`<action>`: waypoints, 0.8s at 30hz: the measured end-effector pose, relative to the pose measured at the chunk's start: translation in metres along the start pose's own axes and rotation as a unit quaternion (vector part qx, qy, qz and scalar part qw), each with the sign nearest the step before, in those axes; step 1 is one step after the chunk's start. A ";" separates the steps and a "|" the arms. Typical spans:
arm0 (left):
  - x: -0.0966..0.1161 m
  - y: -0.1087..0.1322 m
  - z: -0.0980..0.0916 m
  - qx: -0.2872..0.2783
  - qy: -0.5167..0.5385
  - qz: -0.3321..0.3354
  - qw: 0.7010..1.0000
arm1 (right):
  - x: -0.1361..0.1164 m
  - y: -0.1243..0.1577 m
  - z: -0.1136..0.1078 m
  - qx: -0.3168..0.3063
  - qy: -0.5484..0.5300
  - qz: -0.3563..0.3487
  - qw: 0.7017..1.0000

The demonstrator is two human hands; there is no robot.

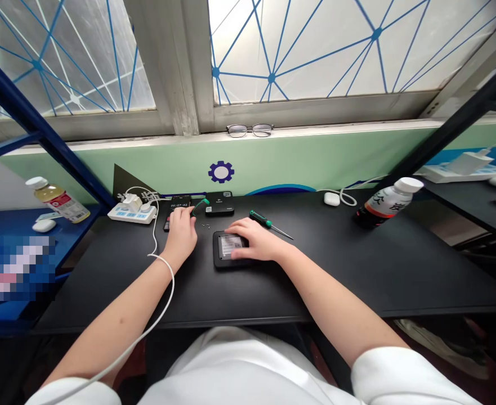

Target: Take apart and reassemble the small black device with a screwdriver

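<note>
My left hand is closed, pinching a small thin green piece that sticks out to the right of the fingertips. Under and behind that hand lies a dark phone showing a timer. My right hand grips the right side of a flat black case, its fingers over the far edge and thumb across the face. A silvery panel with a printed label shows in the case, partly covered by the hand. Tiny screws lie between the hands. Beyond my right hand rests a green-and-black screwdriver.
A black box stands at the back of the black table. To the left is a white power strip, its cable crossing my left forearm. An earbud case and a bottle stand right. Glasses lie on the sill.
</note>
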State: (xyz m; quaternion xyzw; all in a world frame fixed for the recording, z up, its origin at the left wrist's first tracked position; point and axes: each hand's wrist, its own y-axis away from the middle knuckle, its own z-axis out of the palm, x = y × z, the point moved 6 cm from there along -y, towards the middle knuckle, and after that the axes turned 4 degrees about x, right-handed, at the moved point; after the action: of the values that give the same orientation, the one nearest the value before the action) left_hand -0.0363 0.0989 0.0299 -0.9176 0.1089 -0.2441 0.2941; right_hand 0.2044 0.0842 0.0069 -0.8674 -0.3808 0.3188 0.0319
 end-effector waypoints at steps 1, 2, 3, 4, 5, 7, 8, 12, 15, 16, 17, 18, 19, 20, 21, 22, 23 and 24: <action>-0.005 0.001 -0.002 0.015 0.063 -0.026 0.998 | -0.005 0.002 0.005 -0.036 -0.001 0.008 0.999; -0.012 0.001 -0.002 0.026 0.131 -0.061 0.989 | -0.009 0.003 0.010 -0.062 0.000 0.022 0.998; -0.019 0.001 0.000 0.032 0.200 -0.104 0.974 | -0.010 0.004 0.013 -0.077 0.000 0.035 0.996; -0.025 0.002 0.003 0.032 0.274 -0.150 0.949 | -0.011 0.004 0.016 -0.083 0.001 0.048 0.995; -0.030 0.002 0.007 0.028 0.343 -0.187 0.920 | -0.010 0.004 0.019 -0.082 -0.001 0.056 0.995; -0.033 0.003 0.015 0.022 0.450 -0.239 0.860 | -0.008 0.000 0.024 -0.071 -0.006 0.063 0.995; -0.033 0.003 0.018 0.019 0.493 -0.259 0.830 | -0.006 -0.002 0.026 -0.064 -0.008 0.065 0.996; -0.027 0.009 0.026 0.009 0.584 -0.311 0.750 | 0.003 -0.013 0.033 -0.041 0.000 0.057 0.998; -0.021 0.010 0.027 -0.001 0.602 -0.308 0.737 | 0.007 -0.017 0.036 -0.035 0.004 0.047 0.998; -0.020 0.010 0.027 -0.005 0.606 -0.306 0.735 | 0.008 -0.018 0.036 -0.036 0.004 0.043 0.998; -0.019 0.011 0.027 -0.008 0.610 -0.304 0.732 | 0.009 -0.018 0.037 -0.036 0.005 0.039 0.999; -0.019 0.011 0.027 -0.009 0.614 -0.303 0.729 | 0.009 -0.018 0.037 -0.037 0.006 0.037 0.999; -0.019 0.011 0.027 -0.009 0.617 -0.302 0.726 | 0.009 -0.018 0.037 -0.037 0.008 0.036 0.999; -0.018 0.011 0.027 -0.007 0.621 -0.302 0.724 | 0.009 -0.018 0.037 -0.037 0.010 0.037 0.999; -0.018 0.011 0.027 -0.005 0.624 -0.301 0.721 | 0.009 -0.018 0.038 -0.038 0.012 0.038 0.998; -0.018 0.011 0.027 -0.003 0.627 -0.300 0.719 | 0.009 -0.018 0.038 -0.039 0.013 0.040 0.998; -0.018 0.011 0.028 -0.002 0.630 -0.299 0.717 | 0.008 -0.018 0.038 -0.040 0.013 0.041 0.998; -0.017 0.011 0.028 -0.002 0.632 -0.298 0.716 | 0.008 -0.018 0.037 -0.042 0.014 0.041 0.998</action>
State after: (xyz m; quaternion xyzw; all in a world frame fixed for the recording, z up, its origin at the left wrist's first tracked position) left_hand -0.0372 0.1093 -0.0033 -0.5356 -0.0097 -0.8417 0.0671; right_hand 0.1754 0.0951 -0.0217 -0.8873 -0.3571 0.2917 -0.0125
